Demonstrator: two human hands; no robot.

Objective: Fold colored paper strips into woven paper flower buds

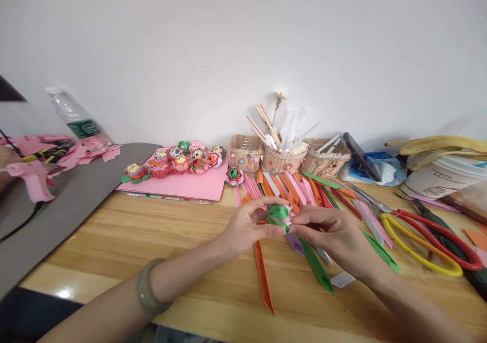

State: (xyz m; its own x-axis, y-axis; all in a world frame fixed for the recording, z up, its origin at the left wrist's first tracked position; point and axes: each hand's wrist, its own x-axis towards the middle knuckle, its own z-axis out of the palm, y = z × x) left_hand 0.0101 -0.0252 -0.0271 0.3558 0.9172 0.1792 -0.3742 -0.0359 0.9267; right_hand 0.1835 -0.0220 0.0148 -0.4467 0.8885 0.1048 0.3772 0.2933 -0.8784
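Between my two hands is a small folded paper flower (279,216), green on the outside with white and pink edges showing. My left hand (254,226) grips it from the left, thumb below and index finger above. From the right, my right hand (327,231) pinches its white and pink edge between thumb and fingers. Folded paper strips (300,188) in orange, pink, green, white and purple lie behind and beneath the hands. Several finished paper flowers (180,163) rest on a pink sheet (198,188) to the left.
Decorated baskets (245,152) holding sticks and tubes stand against the wall. Red-and-yellow-handled scissors (422,241) lie at right, near a white tub (437,178). At far left are a pink glue gun (32,178), a plastic bottle (78,119) and part of another person's hand (7,163).
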